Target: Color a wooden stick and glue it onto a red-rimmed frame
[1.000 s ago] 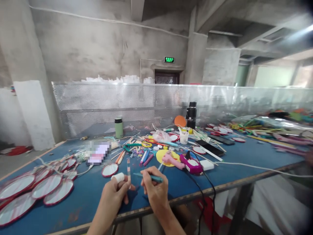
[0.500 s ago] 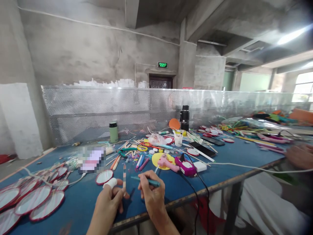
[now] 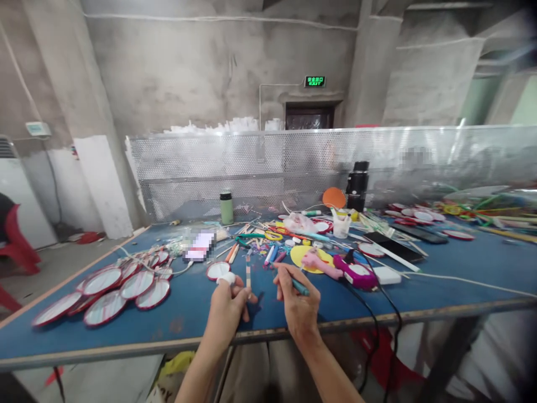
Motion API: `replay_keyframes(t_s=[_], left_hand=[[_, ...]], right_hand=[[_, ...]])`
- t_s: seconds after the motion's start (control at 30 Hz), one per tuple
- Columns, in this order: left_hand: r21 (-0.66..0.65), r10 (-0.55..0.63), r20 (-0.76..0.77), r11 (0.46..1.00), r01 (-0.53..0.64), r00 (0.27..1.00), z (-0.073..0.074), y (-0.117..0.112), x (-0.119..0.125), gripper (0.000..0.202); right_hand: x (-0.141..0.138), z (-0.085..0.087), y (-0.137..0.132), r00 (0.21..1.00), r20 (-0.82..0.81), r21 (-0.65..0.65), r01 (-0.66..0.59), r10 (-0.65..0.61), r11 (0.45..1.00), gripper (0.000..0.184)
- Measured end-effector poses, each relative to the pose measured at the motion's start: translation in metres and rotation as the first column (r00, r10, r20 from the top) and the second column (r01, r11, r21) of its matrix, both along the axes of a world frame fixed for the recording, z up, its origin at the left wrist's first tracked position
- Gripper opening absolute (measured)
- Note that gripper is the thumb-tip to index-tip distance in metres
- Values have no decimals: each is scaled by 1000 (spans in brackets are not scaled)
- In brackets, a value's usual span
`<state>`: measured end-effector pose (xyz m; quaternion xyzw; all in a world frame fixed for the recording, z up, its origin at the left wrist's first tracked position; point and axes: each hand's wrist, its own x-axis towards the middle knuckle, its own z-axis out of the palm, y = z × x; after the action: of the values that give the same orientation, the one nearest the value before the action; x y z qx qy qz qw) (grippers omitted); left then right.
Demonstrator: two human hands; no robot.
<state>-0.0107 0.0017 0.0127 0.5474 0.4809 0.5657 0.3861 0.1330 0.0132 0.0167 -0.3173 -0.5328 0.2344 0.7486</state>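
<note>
My left hand (image 3: pixel 226 310) is closed on a flat wooden stick (image 3: pixel 248 270) with coloured bands, held upright above the blue table. Something white, like a wrapping (image 3: pixel 227 277), covers one of its fingers. In my right hand (image 3: pixel 302 305) is a teal marker pen (image 3: pixel 300 287), gripped as for writing, its tip pointing left toward the stick but apart from it. Just beyond my left hand lies a round white disc with a red rim (image 3: pixel 218 271). Several more such red-rimmed discs (image 3: pixel 136 284) are heaped to the left.
A pink and purple glue gun (image 3: pixel 356 273) lies right of my hands by a yellow disc (image 3: pixel 296 254), its black cables dropping over the table edge. Pens, sticks and scraps crowd the middle. A phone (image 3: pixel 201 246), green bottle (image 3: pixel 226 209) and black flask (image 3: pixel 358 187) stand or lie farther back.
The head view has turned left and tipped down, so everything sits farther right and more of the left floor shows. Both hands keep their holds on the stick and the marker pen.
</note>
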Motion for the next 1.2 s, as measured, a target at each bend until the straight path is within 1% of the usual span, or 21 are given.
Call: replay_keyframes(t_s=[0.1, 0.2, 0.27, 0.33, 0.4, 0.47, 0.53, 0.6, 0.7, 0.77, 0.83, 0.87, 0.93, 1.0, 1.1, 1.2], left_hand=[[7, -11, -7, 1000, 11, 1000, 1, -1, 0, 28], [8, -27, -4, 1000, 27, 1000, 0, 0, 0, 26], [4, -31, 3, 999, 31, 1000, -1, 0, -1, 26], [0, -27, 12, 1000, 27, 1000, -2, 1, -1, 26], [-3, -25, 17, 1000, 25, 1000, -3, 1, -1, 27], [-6, -29, 17, 1000, 29, 999, -4, 1, -1, 27], [-9, -33, 9, 999, 33, 999, -4, 1, -1, 27], [-14, -34, -3, 999, 33, 999, -4, 0, -2, 26], [-37, -43, -50, 998, 41, 998, -2, 0, -3, 25], [-54, -58, -82, 997, 54, 995, -2, 0, -4, 27], [-64, -65, -97, 996, 59, 993, -2, 2, -3, 28], [-67, -63, -97, 996, 56, 993, -2, 3, -3, 28], [-75, -53, -101, 996, 46, 993, -3, 4, -2, 29], [-74, -35, -107, 997, 27, 994, -4, 5, -1, 28], [-60, 19, -126, 998, -26, 992, -6, 4, -2, 26], [-46, 63, -158, 996, -71, 985, -8, 4, -3, 22]], right_hand=[[2, 0, -3, 996, 92, 12, 16, -17, 1000, 27], [13, 0, -16, 964, 260, 49, 39, -50, 998, 22], [28, 2, -27, 918, 388, 88, 55, -85, 995, 20], [46, 5, -39, 862, 493, 116, 72, -120, 991, 24], [64, 9, -49, 810, 564, 131, 103, -159, 986, 29], [80, 11, -57, 770, 609, 129, 137, -188, 982, 30], [91, 9, -61, 741, 639, 115, 170, -204, 979, 31], [98, 4, -64, 721, 654, 101, 215, -228, 971, 35], [103, -7, -63, 694, 653, 108, 312, -304, 944, 40], [106, -12, -60, 672, 650, 127, 366, -356, 922, 35], [108, -10, -52, 646, 656, 139, 405, -391, 904, 24], [109, -7, -47, 629, 667, 147, 415, -400, 898, 21], [108, 5, -34, 567, 713, 175, 426, -413, 887, 17], [104, 21, -17, 466, 785, 196, 438, -408, 877, 18], [94, 47, 11, 395, 838, 158, 482, -375, 862, 13], [84, 66, 37, 333, 899, 86, 507, -286, 858, 12]])
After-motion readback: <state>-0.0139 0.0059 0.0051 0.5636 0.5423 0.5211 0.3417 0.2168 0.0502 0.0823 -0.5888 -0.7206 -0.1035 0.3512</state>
